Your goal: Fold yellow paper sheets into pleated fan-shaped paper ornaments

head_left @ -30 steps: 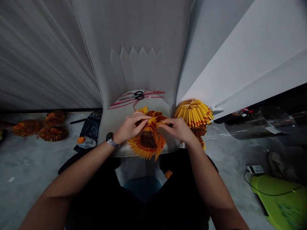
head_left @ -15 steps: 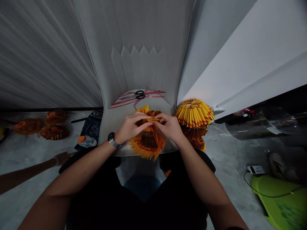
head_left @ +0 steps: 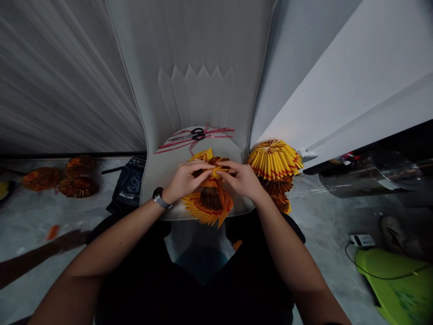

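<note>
A pleated yellow-and-orange folded paper piece (head_left: 211,198) rests on the grey chair seat (head_left: 158,176) in front of me. My left hand (head_left: 189,178), below a dark watch, pinches its upper folds from the left. From the right, my right hand (head_left: 240,178) pinches the same folds, its fingertips close to the left ones. The fan-shaped lower part spreads over the seat's front edge. Behind it lie black-handled scissors (head_left: 198,134) across strips of pink-red string (head_left: 169,145). My fingers cover part of the paper's top.
Yellow pleated paper pieces (head_left: 274,158) are stacked right of the chair. Several more pleated pieces (head_left: 40,178) sit on the floor at left, near a dark denim item (head_left: 128,183). Another person's hand (head_left: 71,240) reaches in at left. A green plastic object (head_left: 395,280) stands at lower right.
The orange-capped bottle beside the denim item has moved down and left with the other person's hand, now blurred. My hands stay at the paper folds, with small finger shifts.
</note>
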`<state>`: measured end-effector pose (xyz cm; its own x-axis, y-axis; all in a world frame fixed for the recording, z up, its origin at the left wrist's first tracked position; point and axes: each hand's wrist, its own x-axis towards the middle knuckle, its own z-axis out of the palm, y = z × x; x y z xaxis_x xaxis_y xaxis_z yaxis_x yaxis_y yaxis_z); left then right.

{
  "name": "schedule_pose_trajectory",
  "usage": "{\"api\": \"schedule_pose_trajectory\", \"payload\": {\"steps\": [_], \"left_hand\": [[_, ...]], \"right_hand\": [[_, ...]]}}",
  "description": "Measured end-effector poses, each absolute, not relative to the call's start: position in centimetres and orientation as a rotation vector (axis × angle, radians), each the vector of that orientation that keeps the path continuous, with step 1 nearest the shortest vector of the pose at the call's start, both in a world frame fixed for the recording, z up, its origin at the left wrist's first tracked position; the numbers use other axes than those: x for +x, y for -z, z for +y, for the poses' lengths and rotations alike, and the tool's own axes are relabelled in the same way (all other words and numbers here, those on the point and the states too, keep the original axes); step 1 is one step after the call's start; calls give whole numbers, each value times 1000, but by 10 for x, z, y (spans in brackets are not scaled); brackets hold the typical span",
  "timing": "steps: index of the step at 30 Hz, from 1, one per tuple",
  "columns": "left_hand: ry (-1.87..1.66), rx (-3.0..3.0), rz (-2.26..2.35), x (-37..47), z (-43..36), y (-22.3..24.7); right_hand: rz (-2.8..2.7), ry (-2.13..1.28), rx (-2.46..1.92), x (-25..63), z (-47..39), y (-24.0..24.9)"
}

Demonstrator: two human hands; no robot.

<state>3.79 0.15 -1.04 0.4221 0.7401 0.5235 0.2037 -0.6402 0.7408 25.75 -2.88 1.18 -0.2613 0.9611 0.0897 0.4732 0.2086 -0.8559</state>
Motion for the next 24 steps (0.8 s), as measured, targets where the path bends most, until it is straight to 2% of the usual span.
{"api": "schedule_pose_trajectory", "payload": {"steps": [5,12,16,21,24], "left_hand": [[-1192,2029,861,37,2,8],[-1173,2006,872,35,2,8],[-1169,2024,874,34,3,4],[-1184,2049,897,35,5,1],[-1191,2051,910,31,8,-5]], "right_hand": [[-1837,-895,-1371,262,-43,-29],[-2263,-788,-1419,277,-62,-27],[-2071,-635,-1573,293,-54,-5],[-1794,-888,-1509,291,-51,10],[-1693,-912,-1483,287,-49,12]]}}
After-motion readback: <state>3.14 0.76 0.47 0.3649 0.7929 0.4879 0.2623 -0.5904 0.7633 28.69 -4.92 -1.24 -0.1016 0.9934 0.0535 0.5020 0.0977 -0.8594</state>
